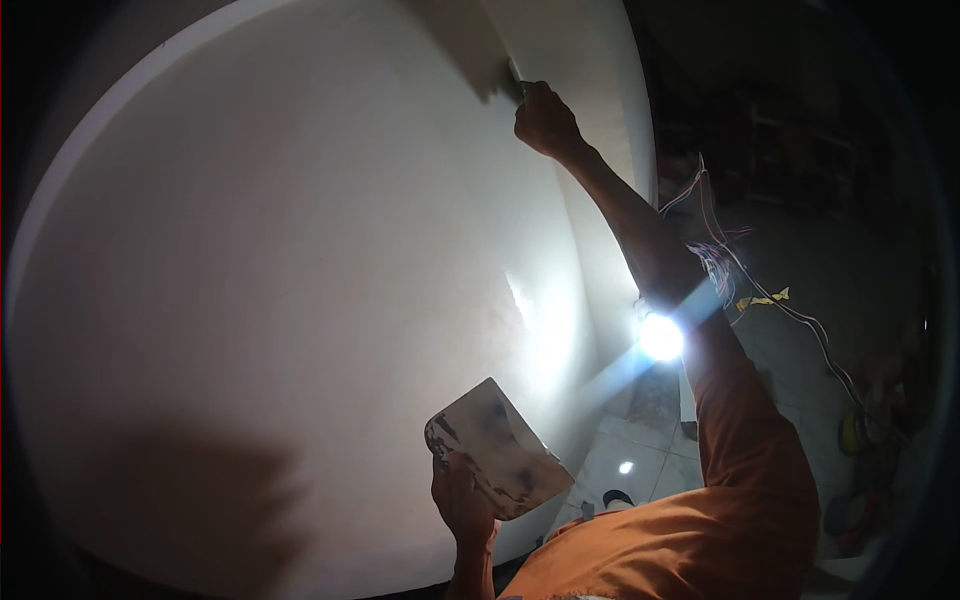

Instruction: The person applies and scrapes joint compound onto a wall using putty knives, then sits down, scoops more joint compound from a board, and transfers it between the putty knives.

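My right hand point(550, 120) is stretched up and away, closed around a scraper point(516, 80) whose blade lies at the pale wall point(300, 230) near its inner corner. Most of the scraper is hidden by the fingers and shadow. Lower down, my left hand point(466, 505) grips a flat rectangular board point(510, 435) by its lower left edge. Dark smears and worn patches mark the board's face, which is tilted in front of the wall.
A bright lamp point(660, 337) shines beside my right arm, lighting the wall's lower right part. Loose wires point(712, 255) with a yellow strip point(765, 299) hang at the right. Below are floor tiles point(640, 455) and a shoe point(618, 498). Dim clutter point(865, 430) stands far right.
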